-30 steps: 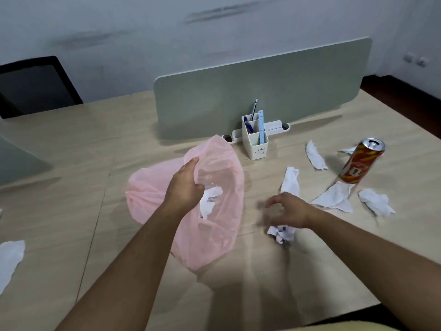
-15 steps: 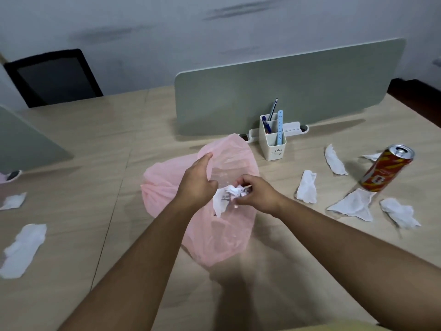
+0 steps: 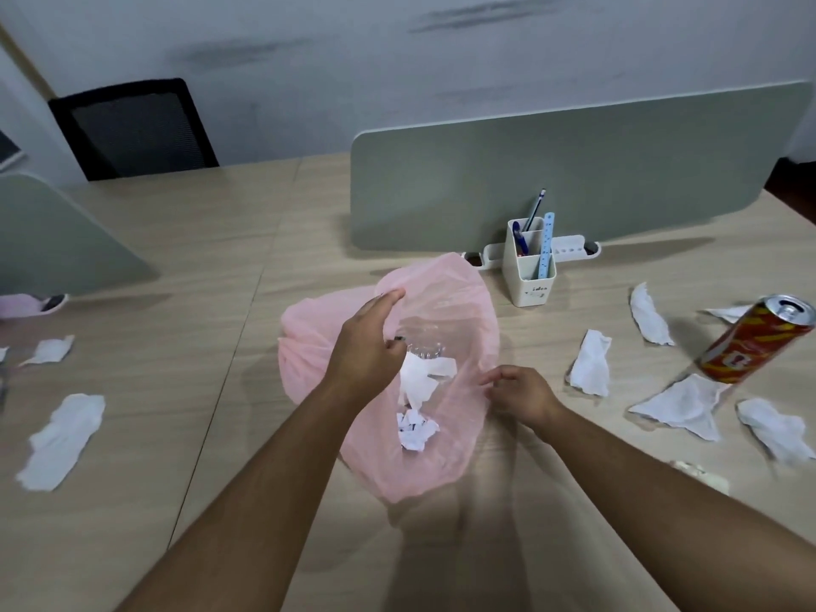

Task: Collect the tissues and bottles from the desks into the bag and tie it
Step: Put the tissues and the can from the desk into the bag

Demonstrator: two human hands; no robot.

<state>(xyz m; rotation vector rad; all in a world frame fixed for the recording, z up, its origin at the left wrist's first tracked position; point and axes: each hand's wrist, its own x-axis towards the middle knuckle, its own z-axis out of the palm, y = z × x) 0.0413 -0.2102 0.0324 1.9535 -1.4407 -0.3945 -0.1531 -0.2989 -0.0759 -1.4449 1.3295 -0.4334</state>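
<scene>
1. Left hand (image 3: pixel 368 342) pinches the rim of the pink bag (image 3: pixel 450 452), holding its mouth up and open. Keep it lifted.
2. Right hand (image 3: pixel 519 390) is empty, fingers loosely curled, just beside the bag's right edge.
3. Two crumpled tissues already sit inside.
4. Next pick, I'd say: nearest tissue (image 3: pixel 591 362), right of the bag.
5. Can (image 3: pixel 750 340) stands tilted further right; take it after.
6. More tissues (image 3: pixel 62 439) lie on the left desk.
</scene>
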